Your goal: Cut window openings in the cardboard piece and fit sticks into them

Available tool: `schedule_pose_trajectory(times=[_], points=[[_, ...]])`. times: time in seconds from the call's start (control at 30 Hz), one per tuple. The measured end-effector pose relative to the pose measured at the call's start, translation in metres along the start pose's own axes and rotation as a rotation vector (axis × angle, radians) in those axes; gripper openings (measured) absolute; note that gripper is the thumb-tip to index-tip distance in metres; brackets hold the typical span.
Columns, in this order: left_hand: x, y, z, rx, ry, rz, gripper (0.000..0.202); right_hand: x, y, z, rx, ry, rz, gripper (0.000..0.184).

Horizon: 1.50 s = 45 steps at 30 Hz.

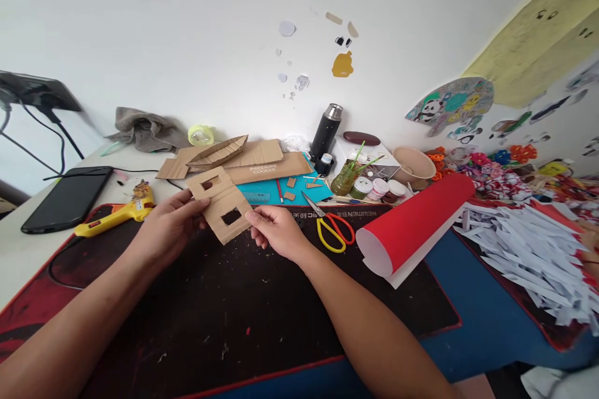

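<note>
Both my hands hold a folded brown cardboard piece [218, 207] with two square window holes cut in it, just above a black desk mat [224, 312]. My left hand [171, 224] grips its left edge with thumb and fingers closed on it. My right hand [276, 230] pinches its lower right edge. The piece is tilted, its upper part towards the wall.
Yellow glue gun [116, 211] to the left, beside a black tablet [68, 198]. Yellow-and-red scissors [330, 224] right of my hand. Red paper roll [412, 224], white paper strips [528, 249], cardboard boat and sheets [243, 159], black flask [326, 131], paint jars [369, 187] behind.
</note>
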<state>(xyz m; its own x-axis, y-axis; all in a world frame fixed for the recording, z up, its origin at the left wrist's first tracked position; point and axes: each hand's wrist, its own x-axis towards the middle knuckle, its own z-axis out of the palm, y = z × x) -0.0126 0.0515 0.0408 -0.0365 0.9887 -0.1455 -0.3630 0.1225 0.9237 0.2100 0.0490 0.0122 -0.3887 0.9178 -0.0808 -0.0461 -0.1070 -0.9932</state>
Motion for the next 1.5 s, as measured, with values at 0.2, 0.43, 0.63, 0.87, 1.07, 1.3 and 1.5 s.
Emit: schedule_pose_trajectory(times=[0.2,0.43,0.63,0.87,1.07,1.3,1.5], points=[[0.002,0.011,-0.009,0.022,0.084,0.049,0.035,0.000,-0.005,-0.005,-0.107,0.253,-0.161,0.051],[-0.011,-0.003,-0.002,0.348,-0.170,-0.072,0.097,0.009,-0.015,-0.033,-0.692,0.330,-0.101,0.039],[-0.016,-0.020,-0.005,0.748,-0.132,0.075,0.093,0.019,-0.045,-0.069,-1.181,0.341,0.025,0.023],[-0.010,-0.025,-0.015,0.980,-0.169,0.129,0.068,0.036,-0.057,-0.109,-1.478,0.394,0.205,0.024],[-0.008,-0.032,-0.018,1.142,-0.214,0.144,0.064,0.051,-0.059,-0.124,-1.625,0.388,0.310,0.025],[-0.009,-0.027,-0.016,1.195,-0.243,0.114,0.059,0.067,-0.055,-0.127,-1.720,0.323,0.358,0.028],[-0.010,-0.024,-0.013,1.177,-0.224,0.118,0.063,0.074,-0.051,-0.130,-1.778,0.253,0.380,0.028]])
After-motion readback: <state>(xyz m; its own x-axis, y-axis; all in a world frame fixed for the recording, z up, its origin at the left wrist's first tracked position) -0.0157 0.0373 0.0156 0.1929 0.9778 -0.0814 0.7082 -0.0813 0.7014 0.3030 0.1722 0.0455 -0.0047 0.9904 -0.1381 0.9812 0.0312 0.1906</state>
